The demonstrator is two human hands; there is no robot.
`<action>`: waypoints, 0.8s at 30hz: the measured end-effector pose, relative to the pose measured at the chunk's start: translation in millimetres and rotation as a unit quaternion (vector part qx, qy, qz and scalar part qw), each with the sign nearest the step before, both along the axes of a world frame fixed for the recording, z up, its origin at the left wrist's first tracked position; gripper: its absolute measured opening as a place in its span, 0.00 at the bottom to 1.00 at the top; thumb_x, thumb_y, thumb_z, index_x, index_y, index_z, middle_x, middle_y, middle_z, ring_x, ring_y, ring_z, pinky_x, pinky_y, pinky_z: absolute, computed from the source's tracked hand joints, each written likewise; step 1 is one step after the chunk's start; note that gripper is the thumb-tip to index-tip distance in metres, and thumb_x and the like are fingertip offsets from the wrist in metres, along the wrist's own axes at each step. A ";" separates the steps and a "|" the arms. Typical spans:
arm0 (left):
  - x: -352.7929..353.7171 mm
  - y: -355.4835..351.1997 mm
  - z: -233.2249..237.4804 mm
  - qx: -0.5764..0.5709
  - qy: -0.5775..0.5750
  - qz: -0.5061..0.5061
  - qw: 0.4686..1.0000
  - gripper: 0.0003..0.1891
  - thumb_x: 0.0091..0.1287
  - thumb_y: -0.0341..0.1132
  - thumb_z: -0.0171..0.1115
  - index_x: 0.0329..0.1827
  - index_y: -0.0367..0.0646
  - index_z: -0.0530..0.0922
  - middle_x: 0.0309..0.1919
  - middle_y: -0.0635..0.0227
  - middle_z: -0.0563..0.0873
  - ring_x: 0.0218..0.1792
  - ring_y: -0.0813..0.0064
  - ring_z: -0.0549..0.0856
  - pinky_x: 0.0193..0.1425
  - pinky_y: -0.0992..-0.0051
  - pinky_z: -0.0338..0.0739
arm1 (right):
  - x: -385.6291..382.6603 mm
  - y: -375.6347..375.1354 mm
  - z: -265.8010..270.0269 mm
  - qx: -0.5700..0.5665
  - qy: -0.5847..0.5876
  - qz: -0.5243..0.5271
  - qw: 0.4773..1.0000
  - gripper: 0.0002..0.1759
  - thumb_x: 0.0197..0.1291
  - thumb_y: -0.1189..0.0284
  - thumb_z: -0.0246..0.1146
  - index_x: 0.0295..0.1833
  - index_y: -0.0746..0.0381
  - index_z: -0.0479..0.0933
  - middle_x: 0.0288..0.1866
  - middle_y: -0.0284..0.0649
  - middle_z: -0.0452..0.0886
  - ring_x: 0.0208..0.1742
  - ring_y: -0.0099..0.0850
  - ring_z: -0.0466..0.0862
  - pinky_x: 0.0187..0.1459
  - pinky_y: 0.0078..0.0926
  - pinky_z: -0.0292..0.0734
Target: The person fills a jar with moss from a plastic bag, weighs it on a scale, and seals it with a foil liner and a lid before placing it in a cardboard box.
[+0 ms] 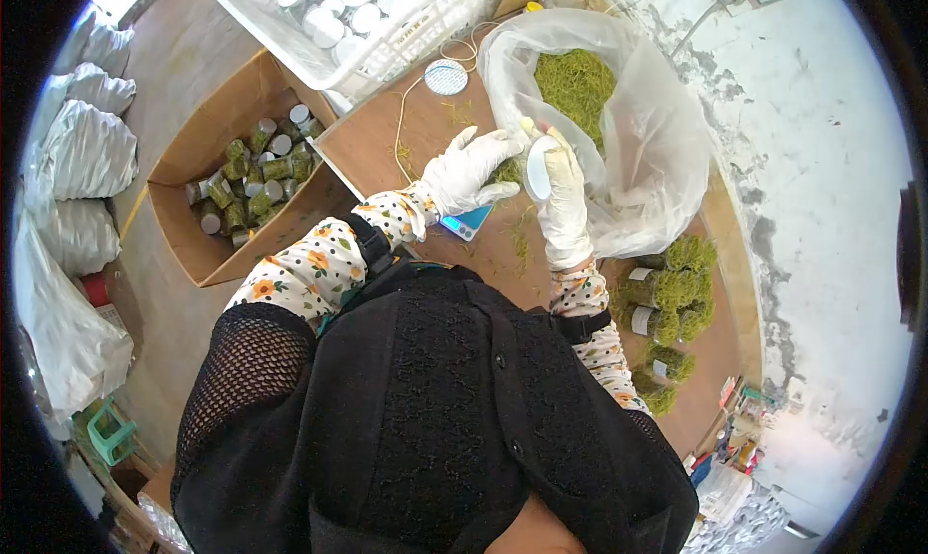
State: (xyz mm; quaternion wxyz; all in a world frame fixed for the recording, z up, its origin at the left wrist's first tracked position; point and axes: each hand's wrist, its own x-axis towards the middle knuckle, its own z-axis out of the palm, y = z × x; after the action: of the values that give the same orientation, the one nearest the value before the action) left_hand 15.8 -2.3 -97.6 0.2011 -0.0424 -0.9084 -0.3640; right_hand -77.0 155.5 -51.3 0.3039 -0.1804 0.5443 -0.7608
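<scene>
Both of my hands wear white gloves, with flowered sleeves at the wrists. My right hand [564, 201] is closed on a round white lid [538, 170], tilted so that it looks oval. My left hand [466, 174] is just left of the lid, its thumb and fingers apart and its fingertips close to the lid's edge. Stringy green moss [507, 170] shows between that thumb and those fingers. Partly beneath the left hand lies a small blue scale [466, 223]. Beyond both hands, a clear plastic bag [657, 158] stands open around loose moss [577, 90].
Moss-filled jars [667, 293] lie stacked on the table's right side. To the left, a cardboard box [174, 220] holds several lidded jars. A white crate [319, 66] of lids stands behind it, near a loose patterned lid [446, 76]. White sacks [87, 158] line the far left.
</scene>
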 end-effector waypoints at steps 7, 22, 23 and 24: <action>-0.4 1.0 0.3 -0.119 -0.010 -0.034 0.992 0.18 0.66 0.52 0.63 0.54 0.55 0.81 0.61 0.74 0.78 0.74 0.66 0.66 0.77 0.47 0.53 | 3.4 1.1 1.3 0.001 0.047 -0.012 0.999 0.30 0.74 0.61 0.56 0.73 0.68 0.63 0.72 0.45 0.71 0.67 0.31 0.75 0.68 0.30 0.69; -11.4 8.6 11.7 -0.206 -0.074 -0.020 0.976 0.11 0.67 0.47 0.59 0.43 0.52 0.80 0.52 0.72 0.79 0.69 0.67 0.70 0.76 0.40 0.50 | 1.8 3.9 -30.4 -0.038 0.038 -0.054 0.997 0.27 0.72 0.71 0.60 0.71 0.71 0.65 0.71 0.45 0.71 0.64 0.32 0.76 0.66 0.27 0.70; -12.4 9.4 14.6 -0.201 -0.065 -0.020 0.977 0.13 0.67 0.49 0.59 0.45 0.52 0.80 0.54 0.69 0.79 0.70 0.65 0.70 0.76 0.40 0.49 | 2.3 4.9 -28.3 -0.035 0.047 -0.055 0.997 0.27 0.72 0.70 0.59 0.71 0.71 0.65 0.71 0.45 0.71 0.64 0.32 0.76 0.66 0.28 0.70; -12.8 9.9 19.9 -0.196 -0.056 -0.020 0.979 0.15 0.67 0.51 0.59 0.48 0.52 0.79 0.56 0.67 0.78 0.70 0.63 0.69 0.76 0.39 0.48 | 3.3 5.7 -23.9 -0.033 0.055 -0.056 0.996 0.27 0.72 0.69 0.59 0.71 0.70 0.65 0.72 0.45 0.71 0.65 0.33 0.76 0.67 0.29 0.70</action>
State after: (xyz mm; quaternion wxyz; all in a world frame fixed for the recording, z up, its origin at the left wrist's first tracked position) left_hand 2.9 7.6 -77.6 0.1305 -0.0788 -0.9709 -0.1845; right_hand -73.7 161.2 -75.2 0.2241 -0.2014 0.5442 -0.7830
